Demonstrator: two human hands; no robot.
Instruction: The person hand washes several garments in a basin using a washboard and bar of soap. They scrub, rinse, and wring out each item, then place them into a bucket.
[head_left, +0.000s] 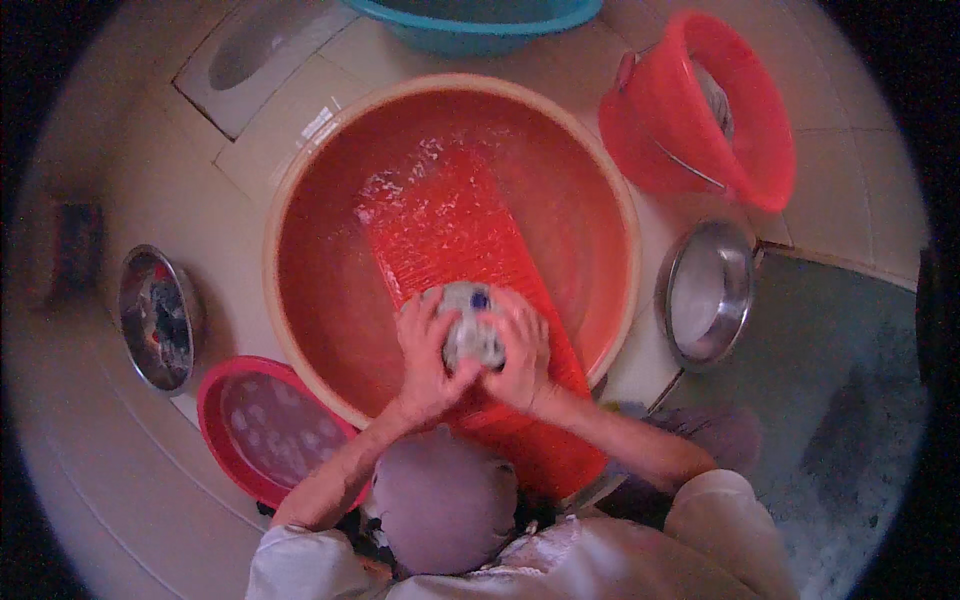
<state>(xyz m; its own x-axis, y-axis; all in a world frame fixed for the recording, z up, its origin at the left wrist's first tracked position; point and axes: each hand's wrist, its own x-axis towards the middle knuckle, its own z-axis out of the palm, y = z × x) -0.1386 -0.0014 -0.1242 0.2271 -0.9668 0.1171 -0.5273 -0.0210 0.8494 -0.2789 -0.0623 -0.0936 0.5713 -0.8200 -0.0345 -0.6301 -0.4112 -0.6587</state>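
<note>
My left hand (429, 351) and my right hand (519, 339) are cupped from both sides around a bunched, light grey cloth (469, 330) with a dark blue patch. They press it against a red plastic washboard (465, 232) with a ridged face. The board leans inside a large orange round basin (322, 202), its lower end resting over the near rim. Water in the basin covers the board's far end, and bright ripples or suds show there. How the cloth is folded under my palms is hidden.
Left of the basin stand a metal bowl (190, 330) holding dark items and a pink basin (217, 442) of cloudy liquid. To the right are a red bucket (645, 142) with cloth inside and a metal bowl (701, 300). A turquoise basin (480, 30) stands beyond.
</note>
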